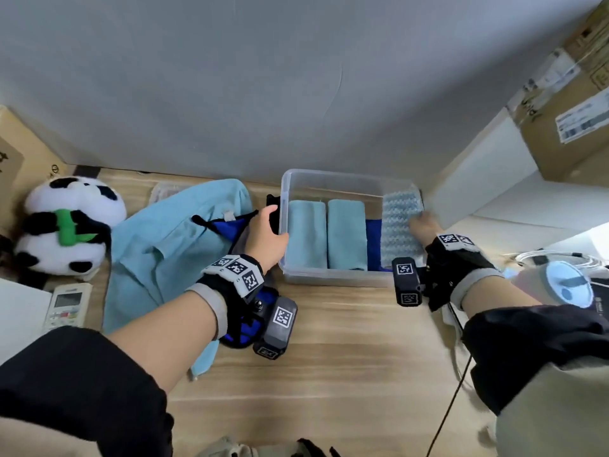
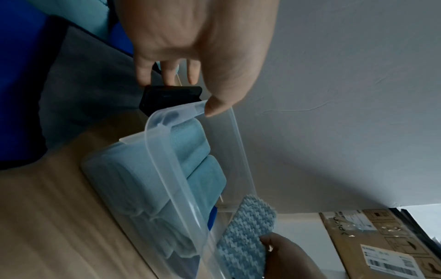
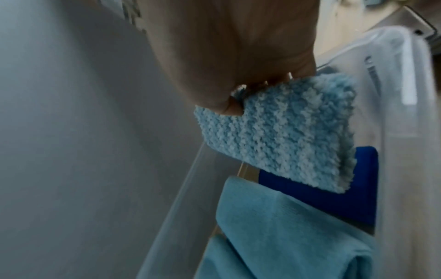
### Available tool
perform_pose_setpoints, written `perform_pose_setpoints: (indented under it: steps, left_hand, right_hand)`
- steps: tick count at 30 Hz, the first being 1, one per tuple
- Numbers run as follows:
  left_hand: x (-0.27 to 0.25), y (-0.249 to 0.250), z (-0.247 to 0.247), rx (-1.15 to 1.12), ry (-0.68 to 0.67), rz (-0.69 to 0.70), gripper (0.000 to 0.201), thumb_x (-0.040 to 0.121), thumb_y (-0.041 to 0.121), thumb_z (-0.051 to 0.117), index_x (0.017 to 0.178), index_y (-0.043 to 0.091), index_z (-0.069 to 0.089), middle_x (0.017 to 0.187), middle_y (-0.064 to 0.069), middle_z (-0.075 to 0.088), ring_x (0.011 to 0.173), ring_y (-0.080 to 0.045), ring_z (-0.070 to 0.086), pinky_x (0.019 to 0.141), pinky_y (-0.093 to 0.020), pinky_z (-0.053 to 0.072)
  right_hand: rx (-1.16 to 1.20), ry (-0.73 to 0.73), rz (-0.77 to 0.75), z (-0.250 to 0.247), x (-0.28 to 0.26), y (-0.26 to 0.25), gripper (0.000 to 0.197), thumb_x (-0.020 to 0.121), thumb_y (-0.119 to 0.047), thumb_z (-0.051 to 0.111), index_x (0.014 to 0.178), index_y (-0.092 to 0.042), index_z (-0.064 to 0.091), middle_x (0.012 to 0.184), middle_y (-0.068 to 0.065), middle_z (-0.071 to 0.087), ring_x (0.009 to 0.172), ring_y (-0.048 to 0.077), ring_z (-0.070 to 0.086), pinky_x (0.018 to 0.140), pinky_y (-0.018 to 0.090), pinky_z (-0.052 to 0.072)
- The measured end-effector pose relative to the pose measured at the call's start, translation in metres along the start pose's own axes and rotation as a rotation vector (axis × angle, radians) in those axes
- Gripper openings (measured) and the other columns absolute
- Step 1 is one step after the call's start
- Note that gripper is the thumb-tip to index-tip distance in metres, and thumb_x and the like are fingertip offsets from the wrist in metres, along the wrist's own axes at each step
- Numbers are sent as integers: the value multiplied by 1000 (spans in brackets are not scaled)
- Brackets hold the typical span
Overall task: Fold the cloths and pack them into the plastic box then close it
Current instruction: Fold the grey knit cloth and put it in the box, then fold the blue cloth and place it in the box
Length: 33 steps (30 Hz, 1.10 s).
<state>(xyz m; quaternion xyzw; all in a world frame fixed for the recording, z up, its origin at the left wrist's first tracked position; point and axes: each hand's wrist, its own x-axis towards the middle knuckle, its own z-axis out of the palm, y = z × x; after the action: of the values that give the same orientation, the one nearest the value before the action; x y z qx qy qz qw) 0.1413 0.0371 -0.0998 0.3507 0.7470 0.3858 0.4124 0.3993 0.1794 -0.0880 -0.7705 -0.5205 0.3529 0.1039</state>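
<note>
The clear plastic box (image 1: 329, 279) stands open on the wooden table by the wall. Inside lie two folded light blue cloths (image 1: 306, 235) (image 1: 346, 235) and a dark blue cloth (image 1: 373, 245). My right hand (image 1: 425, 225) grips a folded fluffy blue-white cloth (image 1: 398, 225) and holds it over the box's right end, above the dark blue cloth (image 3: 334, 203). My left hand (image 1: 274, 225) holds the box's left wall. Its thumb rests on the rim (image 2: 162, 160) and its fingers are outside by the black latch (image 2: 169, 98).
A large light blue garment (image 1: 171, 252) and a blue-black bag (image 1: 244, 328) lie left of the box. A panda plush (image 1: 66, 225) and remote (image 1: 67, 306) sit at far left. A cardboard carton (image 1: 576, 110), white panel (image 1: 478, 179) and cable (image 1: 454, 407) are on the right.
</note>
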Motion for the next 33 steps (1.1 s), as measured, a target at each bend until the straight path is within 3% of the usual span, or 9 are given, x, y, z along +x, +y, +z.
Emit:
perform_pose_setpoints:
  steps: [4,5,7,13,15,21,25,28,33]
  left_hand:
    - [2,-5,-2,-3,-23,-6,58,89,10,56,141,21,34,144,-6,39,134,-19,37,103,-23,32]
    - [1,-5,-2,-22,-26,-24,59,90,11,56,142,22,31,143,-5,42,130,-18,41,97,-21,35]
    - [-2,-6,-1,-37,-11,-45,60,91,13,54,144,24,27,137,-3,48,117,-17,51,82,-13,39]
    - [-5,-1,1,8,13,-7,58,92,11,51,144,25,28,132,1,53,80,-7,52,45,3,34]
    - [-7,-1,1,42,17,19,56,93,11,50,143,24,30,130,2,55,71,-1,49,46,4,33]
    - [-13,-4,5,78,49,82,42,94,12,49,134,20,41,123,1,60,64,-3,52,46,0,35]
    - [-11,-11,0,-18,11,57,41,92,13,53,131,21,45,123,0,58,96,-10,53,65,1,39]
    - [-14,-21,-13,-96,5,50,40,91,15,53,130,22,46,124,-3,57,112,-17,55,99,-29,43]
    - [-32,-53,-49,-83,89,-11,31,92,3,47,121,4,54,122,-14,57,109,-22,54,93,-22,39]
  right_hand:
    - [-174,-113,33,20,20,3,39,96,-4,33,111,7,-1,65,8,35,54,20,38,52,29,32]
    - [-217,-169,38,24,19,1,14,96,-3,34,105,-11,41,63,7,33,52,19,35,47,28,31]
    - [-221,-178,-5,31,25,4,17,96,-1,35,95,-16,29,60,5,29,51,18,30,37,22,30]
    - [-273,-284,48,39,39,23,36,98,-12,38,62,-16,33,65,5,35,57,19,36,64,35,42]
    - [-309,-254,34,37,39,25,35,97,-11,38,64,-19,34,71,3,40,65,17,40,84,37,46]
    - [-253,-88,-125,15,10,1,36,96,-2,32,127,9,45,115,30,56,107,40,54,78,37,40]
    - [248,-147,-193,8,-30,-12,26,95,0,41,118,1,52,91,15,66,76,21,67,63,20,47]
    - [460,-296,-218,12,-75,-17,16,95,-1,44,99,-6,59,78,7,66,56,9,63,57,17,47]
    - [401,-648,-281,32,-146,-20,21,97,-14,45,90,-10,64,80,3,70,68,13,66,62,19,51]
